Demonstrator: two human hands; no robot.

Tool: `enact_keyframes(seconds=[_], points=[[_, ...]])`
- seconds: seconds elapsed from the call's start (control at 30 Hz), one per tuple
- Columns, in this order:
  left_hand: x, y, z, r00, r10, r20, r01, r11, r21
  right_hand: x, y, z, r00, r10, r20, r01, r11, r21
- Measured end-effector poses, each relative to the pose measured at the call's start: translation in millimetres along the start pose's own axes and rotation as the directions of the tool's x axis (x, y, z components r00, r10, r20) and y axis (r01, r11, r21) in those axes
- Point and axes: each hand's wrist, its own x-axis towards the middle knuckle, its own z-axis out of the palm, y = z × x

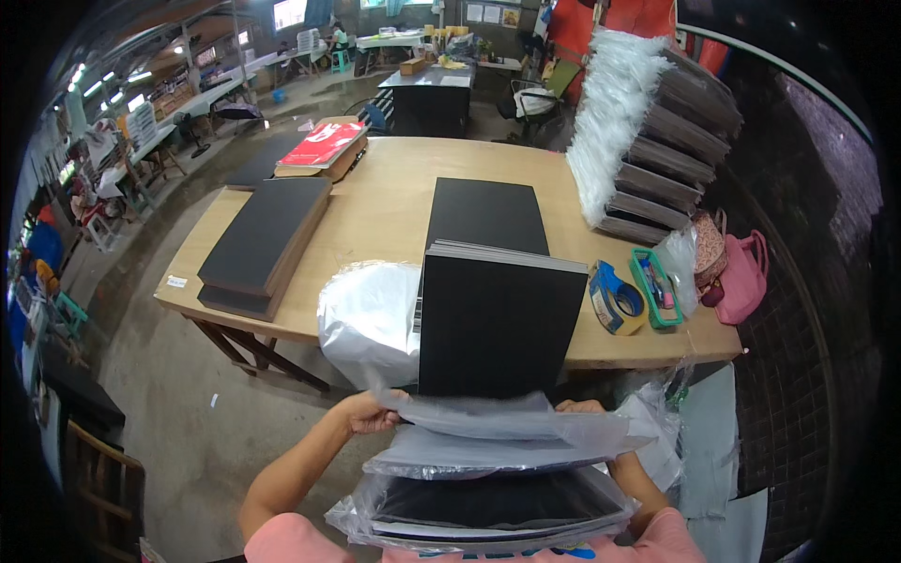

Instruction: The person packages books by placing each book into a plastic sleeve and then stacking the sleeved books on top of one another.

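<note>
My left hand point(368, 412) pinches the left edge of a clear plastic sleeve point(488, 418) on top of a pile of bagged black boards point(488, 502) in my lap. Only the knuckles of my right hand point(580, 406) show; it grips the sleeve's right side, behind the plastic. Just beyond my hands a stack of black boards point(497, 319) stands at the wooden table's point(375, 220) near edge. A heap of clear plastic bags point(368, 319) lies to its left.
A flat black sheet point(488, 214) lies mid-table, and a long stack of dark boards point(263, 242) on the left. A blue tape dispenser point(615, 298) and a green tray point(655, 289) sit at right. Bagged stacks point(648, 141) tower at far right, with pink bags point(741, 277) beside them.
</note>
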Motion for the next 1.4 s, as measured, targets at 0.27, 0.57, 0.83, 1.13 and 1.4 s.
enact_keyframes(seconds=[0.27, 0.57, 0.83, 1.13, 1.4], points=[[-19.7, -28.4, 69.9, 0.863, 0.435, -0.257, -0.237, 0.797, 0.555, -17.3, -13.8, 33.5, 0.902, 0.319, -0.291, -0.310, 0.948, 0.079], [30.2, -61.6, 0.2, 0.886, 0.424, -0.189, -0.094, 0.563, 0.821, -12.6, 57.4, 18.5, 0.740, 0.555, -0.380, -0.608, 0.793, -0.025], [49.7, -96.6, -62.5, 0.783, 0.525, -0.334, 0.054, 0.477, 0.877, -3.9, 81.9, 44.3, 0.752, 0.489, -0.442, -0.547, 0.837, -0.003], [-96.9, -59.0, 103.5, 0.636, 0.772, -0.019, -0.461, 0.399, 0.793, -94.5, 38.1, 23.4, 0.941, -0.099, -0.324, -0.017, 0.941, -0.337], [-88.0, -79.9, 134.8, 0.251, 0.814, 0.523, -0.856, -0.066, 0.513, -53.9, -40.6, 93.7, 0.878, -0.442, 0.183, 0.475, 0.851, -0.225]])
